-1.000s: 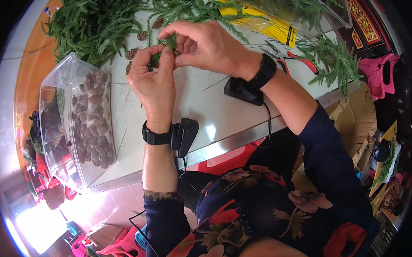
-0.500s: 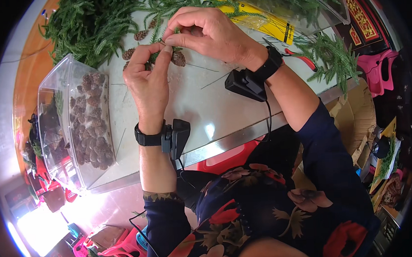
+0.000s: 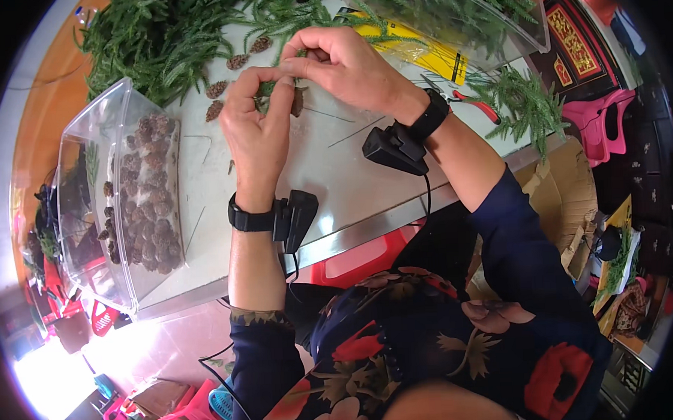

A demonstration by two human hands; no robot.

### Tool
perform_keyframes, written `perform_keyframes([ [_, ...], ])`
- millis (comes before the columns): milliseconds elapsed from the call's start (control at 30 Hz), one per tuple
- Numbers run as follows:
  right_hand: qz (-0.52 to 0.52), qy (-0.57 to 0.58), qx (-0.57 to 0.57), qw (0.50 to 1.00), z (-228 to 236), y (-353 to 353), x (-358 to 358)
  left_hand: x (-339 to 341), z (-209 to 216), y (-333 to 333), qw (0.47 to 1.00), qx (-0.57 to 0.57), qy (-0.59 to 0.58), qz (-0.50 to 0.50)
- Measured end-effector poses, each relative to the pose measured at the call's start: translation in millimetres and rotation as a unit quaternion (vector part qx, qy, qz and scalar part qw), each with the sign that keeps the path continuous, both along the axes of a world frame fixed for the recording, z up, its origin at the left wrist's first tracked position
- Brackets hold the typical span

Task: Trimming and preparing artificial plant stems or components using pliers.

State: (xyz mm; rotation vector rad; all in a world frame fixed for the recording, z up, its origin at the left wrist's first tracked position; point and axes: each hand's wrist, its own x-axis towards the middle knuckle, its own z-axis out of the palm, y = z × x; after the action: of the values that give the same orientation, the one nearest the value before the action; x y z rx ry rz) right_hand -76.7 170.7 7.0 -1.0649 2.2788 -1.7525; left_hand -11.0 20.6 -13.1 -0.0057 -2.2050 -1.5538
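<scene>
My left hand [image 3: 256, 127] is closed in a pinch on a green artificial pine sprig [image 3: 262, 103], partly covered by its fingers. A brown pine cone [image 3: 297, 102] shows just past the left fingertips, mostly hidden behind them. My right hand [image 3: 349, 68] is also pinched shut, its thumb and forefinger meeting the left fingertips; whatever it grips there is too small to make out. Loose pine cones [image 3: 215, 89] lie on the white table [image 3: 270, 239] to the left of my hands. Thin wires [image 3: 357, 132] rest on the tabletop nearer to me.
A clear plastic bin [image 3: 134, 294] of pine cones stands at the left. Piled green sprigs [image 3: 149, 38] cover the far left. Beyond my right hand are a yellow packet [image 3: 435, 59], red-handled pliers [image 3: 484, 110] and another clear bin [image 3: 543, 39] with greenery. A cardboard box [image 3: 568, 192] sits right.
Both hands stay pinched together while the view has shifted slightly. The pine cone by my left fingers has turned and is more hidden. More loose cones show at the left.
</scene>
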Motion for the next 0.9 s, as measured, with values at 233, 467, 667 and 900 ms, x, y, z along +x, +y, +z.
perform_keyframes([
  [233,-0.032,-0.069,-0.009,0.997,-3.0,1.9,4.4,4.8,5.1,4.9,0.992,0.113,-0.047,-0.036],
  [467,0.081,0.095,0.036,0.992,21.3,24.5,-2.7,8.2,9.8,2.1,0.976,0.181,-0.078,-0.091],
  [667,0.121,0.157,0.142,0.970,47.2,30.5,-7.1,8.5,16.3,3.8,0.960,0.193,-0.111,-0.172],
  [900,-0.015,0.117,0.150,0.982,75.0,78.3,0.2,8.3,16.1,-4.6,0.965,0.186,-0.079,-0.165],
])
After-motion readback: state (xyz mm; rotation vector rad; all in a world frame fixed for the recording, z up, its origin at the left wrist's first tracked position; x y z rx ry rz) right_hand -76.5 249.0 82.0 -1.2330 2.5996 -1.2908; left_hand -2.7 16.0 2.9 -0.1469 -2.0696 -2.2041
